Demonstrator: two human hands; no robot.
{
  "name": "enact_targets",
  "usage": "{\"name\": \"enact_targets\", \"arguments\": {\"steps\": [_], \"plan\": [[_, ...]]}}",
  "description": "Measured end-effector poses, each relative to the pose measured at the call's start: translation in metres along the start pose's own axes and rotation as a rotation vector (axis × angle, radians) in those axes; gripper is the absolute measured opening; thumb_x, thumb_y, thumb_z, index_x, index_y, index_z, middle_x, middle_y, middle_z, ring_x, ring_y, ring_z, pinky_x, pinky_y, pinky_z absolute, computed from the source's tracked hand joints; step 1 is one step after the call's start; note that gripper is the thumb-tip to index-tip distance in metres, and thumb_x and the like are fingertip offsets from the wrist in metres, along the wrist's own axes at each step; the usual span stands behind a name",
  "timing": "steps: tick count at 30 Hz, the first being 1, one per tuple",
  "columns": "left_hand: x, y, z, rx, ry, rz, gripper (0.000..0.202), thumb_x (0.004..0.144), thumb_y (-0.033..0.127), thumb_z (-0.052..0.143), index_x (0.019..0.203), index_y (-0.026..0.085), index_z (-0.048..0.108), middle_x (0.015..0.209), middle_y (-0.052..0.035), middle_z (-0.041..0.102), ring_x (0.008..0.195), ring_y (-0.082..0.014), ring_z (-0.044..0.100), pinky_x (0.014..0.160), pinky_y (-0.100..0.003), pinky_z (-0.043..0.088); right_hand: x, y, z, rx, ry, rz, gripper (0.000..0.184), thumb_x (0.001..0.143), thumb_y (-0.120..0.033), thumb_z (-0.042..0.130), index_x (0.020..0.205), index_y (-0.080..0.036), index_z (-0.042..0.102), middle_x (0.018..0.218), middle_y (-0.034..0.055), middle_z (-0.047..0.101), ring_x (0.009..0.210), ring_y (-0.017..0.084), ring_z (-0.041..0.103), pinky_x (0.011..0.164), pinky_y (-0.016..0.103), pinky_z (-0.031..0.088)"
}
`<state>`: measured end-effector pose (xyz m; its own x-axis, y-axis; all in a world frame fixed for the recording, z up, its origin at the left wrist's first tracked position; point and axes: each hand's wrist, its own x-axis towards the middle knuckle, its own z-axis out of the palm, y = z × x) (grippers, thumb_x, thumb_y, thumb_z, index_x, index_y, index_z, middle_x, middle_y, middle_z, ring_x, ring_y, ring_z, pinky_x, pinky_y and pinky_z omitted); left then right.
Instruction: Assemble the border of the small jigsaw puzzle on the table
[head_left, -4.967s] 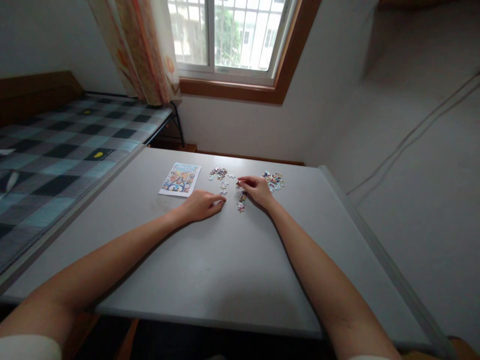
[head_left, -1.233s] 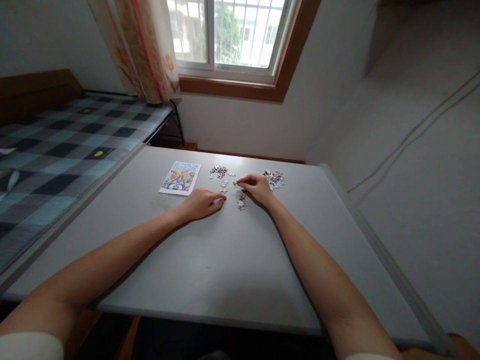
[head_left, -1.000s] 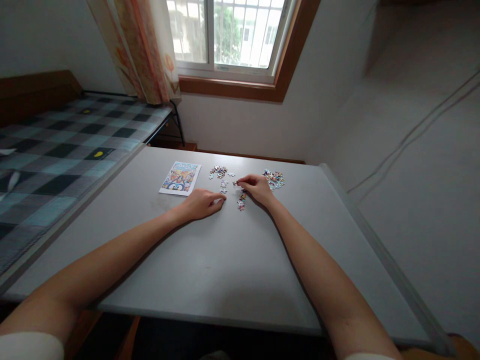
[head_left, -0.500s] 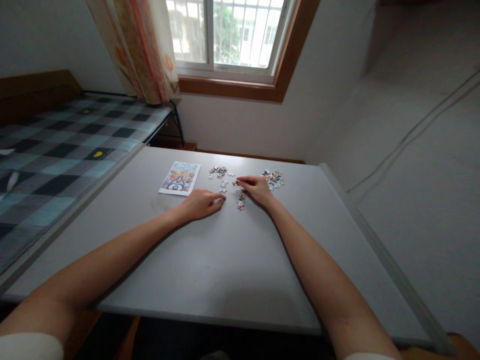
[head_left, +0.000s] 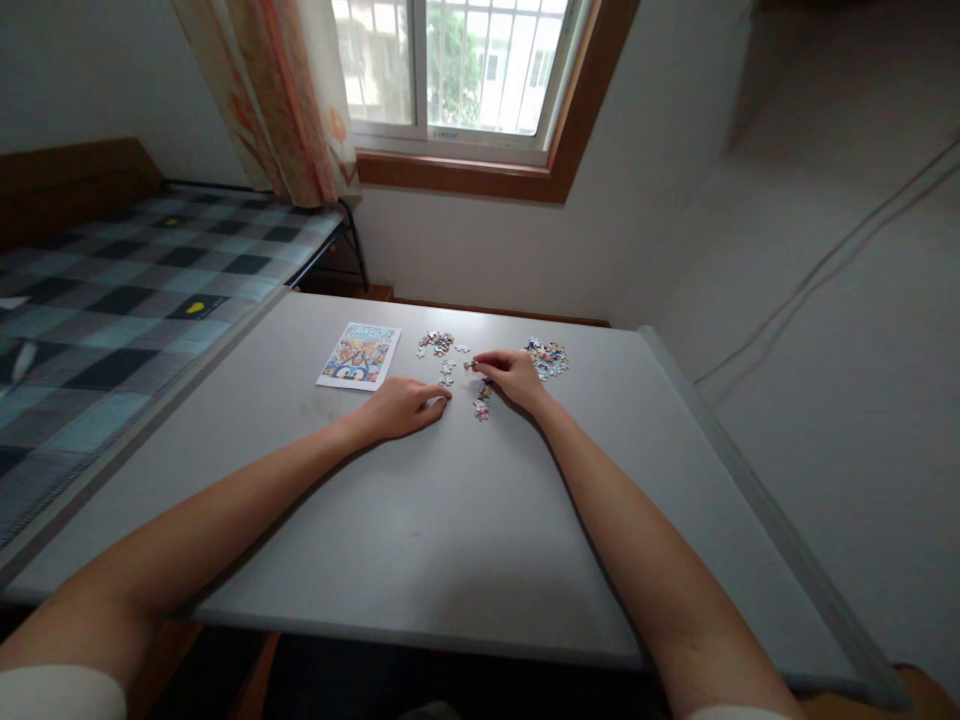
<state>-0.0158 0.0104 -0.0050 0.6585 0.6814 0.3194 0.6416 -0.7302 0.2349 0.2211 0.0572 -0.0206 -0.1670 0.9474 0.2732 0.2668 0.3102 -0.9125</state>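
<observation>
The right hand point(head_left: 508, 374) pinches a small puzzle piece point(head_left: 469, 366) between thumb and fingertips, over the far half of the table point(head_left: 420, 540), nearer its far edge than its near one. Just under that hand, on the near-edge side, a short patterned strip of pieces point(head_left: 482, 402) lies flat. The left hand point(head_left: 409, 407) rests on the surface with fingers bent, its fingertips just beside a pale column of pieces point(head_left: 447, 372); the view is too small to tell whether it grips anything. Towards the far edge lie a small cluster of loose pieces point(head_left: 437, 343) and, beside it, a single pale piece point(head_left: 462, 349). A larger pile point(head_left: 549, 357) sits beyond the right hand, towards the far right corner. A printed picture sheet point(head_left: 360, 356) lies flat towards the far left corner.
</observation>
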Motion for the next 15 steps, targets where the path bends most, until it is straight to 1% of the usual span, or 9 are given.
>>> {"name": "enact_targets", "arguments": {"steps": [6, 15], "plan": [[0.0001, -0.0006, 0.0002, 0.0, 0.002, 0.005, 0.028, 0.09, 0.029, 0.051, 0.106, 0.022, 0.073, 0.065, -0.001, 0.069, 0.058, -0.0131, 0.062, 0.058, -0.021, 0.04, 0.0002, 0.0015, 0.0001, 0.018, -0.014, 0.018, 0.023, 0.066, -0.036, 0.073, 0.081, -0.018, 0.076, 0.079, 0.0063, 0.076, 0.07, 0.018, 0.068, 0.068, 0.031, 0.054], [-0.0005, -0.002, 0.0015, 0.005, 0.0, 0.014, 0.027, 0.09, 0.028, 0.051, 0.106, 0.022, 0.072, 0.066, -0.0008, 0.069, 0.058, -0.0128, 0.062, 0.058, -0.021, 0.038, -0.0001, 0.0015, 0.0003, 0.044, -0.019, 0.03, 0.021, 0.067, -0.033, 0.072, 0.081, -0.018, 0.075, 0.079, 0.0067, 0.076, 0.073, 0.019, 0.07, 0.069, 0.031, 0.055]]}}
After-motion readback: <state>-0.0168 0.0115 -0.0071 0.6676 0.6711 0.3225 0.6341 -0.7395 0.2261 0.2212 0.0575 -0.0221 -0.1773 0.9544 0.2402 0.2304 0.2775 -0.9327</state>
